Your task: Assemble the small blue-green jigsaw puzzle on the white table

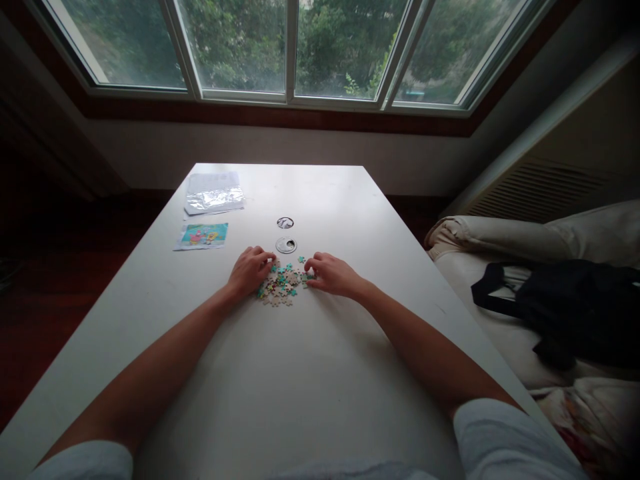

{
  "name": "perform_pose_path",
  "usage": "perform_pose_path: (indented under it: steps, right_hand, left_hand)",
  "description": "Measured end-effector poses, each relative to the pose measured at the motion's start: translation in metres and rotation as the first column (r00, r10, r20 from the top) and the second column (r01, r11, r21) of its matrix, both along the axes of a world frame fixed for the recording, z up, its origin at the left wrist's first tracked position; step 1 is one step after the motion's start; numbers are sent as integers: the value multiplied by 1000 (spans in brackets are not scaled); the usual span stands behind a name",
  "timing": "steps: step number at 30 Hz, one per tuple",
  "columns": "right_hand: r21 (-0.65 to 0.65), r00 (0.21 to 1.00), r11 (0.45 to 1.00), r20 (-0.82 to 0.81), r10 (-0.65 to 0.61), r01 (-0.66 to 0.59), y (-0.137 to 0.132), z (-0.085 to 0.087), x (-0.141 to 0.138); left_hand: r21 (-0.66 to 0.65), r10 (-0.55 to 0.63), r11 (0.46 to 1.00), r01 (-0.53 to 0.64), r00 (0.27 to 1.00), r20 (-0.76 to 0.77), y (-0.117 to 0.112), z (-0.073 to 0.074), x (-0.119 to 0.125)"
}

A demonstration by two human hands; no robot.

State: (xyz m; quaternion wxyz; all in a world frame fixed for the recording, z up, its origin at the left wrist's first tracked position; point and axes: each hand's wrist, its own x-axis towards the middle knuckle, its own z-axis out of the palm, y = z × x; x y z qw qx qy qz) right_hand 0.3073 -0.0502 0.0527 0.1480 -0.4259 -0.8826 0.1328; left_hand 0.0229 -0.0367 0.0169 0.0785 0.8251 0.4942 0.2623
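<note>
A small heap of jigsaw puzzle pieces (281, 287), some teal and printed, others showing plain tan backs, lies on the white table (300, 387). My left hand (251, 269) rests at the heap's left edge, its fingers bent and closed at the tips around what looks like a puzzle piece. On the right edge, my right hand (331, 272) has curled fingers, with the thumb apart from them, touching the pieces. One loose teal piece (301, 259) lies just above the heap, between the hands.
Beyond the heap lie two round discs, a nearer silvery one (287, 245) and a farther one (285, 223). At the left are a colourful picture sheet (204, 235) and a clear plastic bag with paper (215, 192). A sofa (460, 267) with dark clothing (580, 307) stands at right.
</note>
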Motion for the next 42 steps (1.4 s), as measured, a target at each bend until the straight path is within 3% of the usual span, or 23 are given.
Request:
perform_pose_path:
  steps: [6,12,15,20,24,27,33,39,42]
  right_hand:
    - [-46,997,998,-64,44,-47,3,-7,-3]
    - [-71,980,997,-200,-7,-8,6,-15,-4]
    - [-70,971,998,-240,-13,-3,8,-19,-4]
    - [-30,990,1000,-144,0,-4,8,-8,2]
    - [-174,999,984,-32,33,-38,10,2,9]
    - [-182,997,983,-71,20,-32,15,-4,13]
    - [-42,977,997,-203,-66,58,23,-21,14]
    - [-66,976,989,-178,122,-135,13,-8,7]
    - [-66,978,983,-134,161,-171,10,-8,4]
  left_hand:
    - [-2,-3,1000,3,1000,29,0,0,0]
    - [16,-29,999,29,999,40,-4,5,2]
    - [55,15,998,-17,999,36,-5,8,1]
    - [110,149,983,-148,989,8,-3,7,-6]
    - [113,169,980,-163,984,-51,0,3,-10]
    - [99,158,983,-152,986,-57,0,3,-8]
    - [70,30,997,-26,998,-53,-2,5,-2]
    - [45,105,994,-103,993,-56,2,0,-7]
    - [55,130,990,-128,991,-41,2,0,-7]
